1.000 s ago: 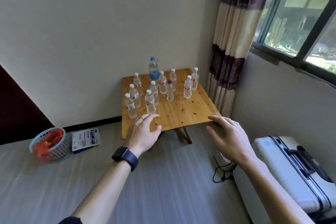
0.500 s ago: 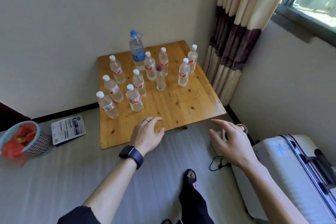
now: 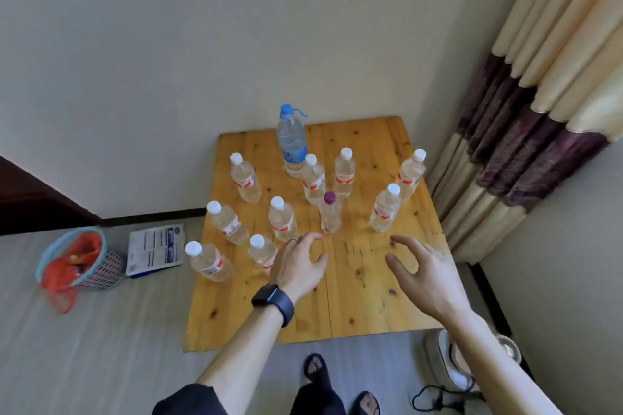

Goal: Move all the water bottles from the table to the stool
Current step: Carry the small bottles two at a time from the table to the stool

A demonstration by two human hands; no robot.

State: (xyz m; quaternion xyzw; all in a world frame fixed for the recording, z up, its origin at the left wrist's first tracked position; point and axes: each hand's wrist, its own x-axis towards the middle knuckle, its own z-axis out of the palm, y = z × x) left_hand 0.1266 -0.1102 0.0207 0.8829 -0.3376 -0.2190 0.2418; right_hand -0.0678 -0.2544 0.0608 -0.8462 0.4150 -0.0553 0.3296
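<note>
The table (image 3: 371, 296) fills the corner ahead of me, and every bottle of the job stands on it. The stool is nowhere in my view, so I judge the task is at its start.

The blue-cap bottle (image 3: 292, 141), the tallest, is at the far edge by the wall. In front of it stand nine white-cap bottles and one purple-cap bottle (image 3: 330, 212), spread across the far half. All are upright, with their long axes vertical, so a wrap round the side of the body suits them.

My left hand (image 3: 298, 266) is over the table with the fingers loosely curved and apart, holding nothing. The near bottle (image 3: 261, 251) stands just to its left, partly hidden behind my knuckles, and I cannot tell whether skin touches it. A second one (image 3: 282, 219) stands just beyond my fingertips.

My right hand (image 3: 424, 269) is also spread and empty, hovering over bare wood. Its closest target is the right bottle (image 3: 384, 209), ahead and slightly left of the fingertips, with a clear gap between.

So the left hand is the nearer one. A short sideways reach should close on its bottle, while the right must go forward first.
</note>
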